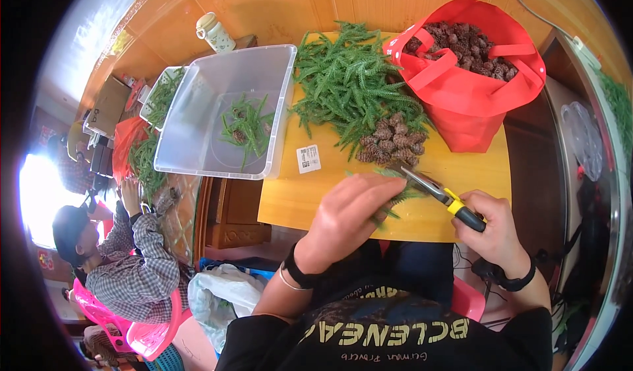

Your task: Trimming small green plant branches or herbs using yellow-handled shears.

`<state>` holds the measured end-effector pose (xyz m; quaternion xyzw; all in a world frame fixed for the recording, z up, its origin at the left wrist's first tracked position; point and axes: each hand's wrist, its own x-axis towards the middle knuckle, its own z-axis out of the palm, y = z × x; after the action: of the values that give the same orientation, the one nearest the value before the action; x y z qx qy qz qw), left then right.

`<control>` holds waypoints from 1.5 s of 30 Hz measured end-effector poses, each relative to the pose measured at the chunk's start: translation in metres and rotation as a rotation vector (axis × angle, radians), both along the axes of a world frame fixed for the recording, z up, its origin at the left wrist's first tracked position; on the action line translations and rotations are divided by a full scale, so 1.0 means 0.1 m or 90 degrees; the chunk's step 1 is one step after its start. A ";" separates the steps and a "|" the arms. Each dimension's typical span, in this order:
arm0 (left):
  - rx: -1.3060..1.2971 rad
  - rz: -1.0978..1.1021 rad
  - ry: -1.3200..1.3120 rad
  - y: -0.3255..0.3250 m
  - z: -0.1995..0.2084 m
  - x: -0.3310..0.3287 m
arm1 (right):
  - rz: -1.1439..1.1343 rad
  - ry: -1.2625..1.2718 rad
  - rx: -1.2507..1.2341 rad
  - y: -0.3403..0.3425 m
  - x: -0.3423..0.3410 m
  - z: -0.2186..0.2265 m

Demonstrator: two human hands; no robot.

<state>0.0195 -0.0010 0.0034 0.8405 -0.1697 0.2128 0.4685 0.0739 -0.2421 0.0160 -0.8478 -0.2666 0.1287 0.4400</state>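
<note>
My left hand is closed around a small green pine sprig above the near edge of the yellow table. In my right hand are long-nosed pliers with black and yellow handles. Their jaws point left and meet the sprig by my left fingertips; what exactly lies between the jaws is hard to see. Just beyond the tips lies a cluster of brown pine cones. A large heap of green pine sprigs spreads behind them.
A red bag full of pine cones stands at the back right. Left of the heap, a clear plastic bin holds a few sprigs. A white label lies between. At far left, a person handles greenery beside a pink chair.
</note>
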 end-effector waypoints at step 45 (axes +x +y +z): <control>-0.826 -0.290 0.389 0.03 -0.31 -0.19 | 0.115 -0.203 0.088 -0.02 0.12 -0.10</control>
<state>0.0006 0.0023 -0.0276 0.3615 -0.0422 -0.0749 0.9284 0.0863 -0.2441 0.0059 -0.7979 -0.4163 0.0129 0.4358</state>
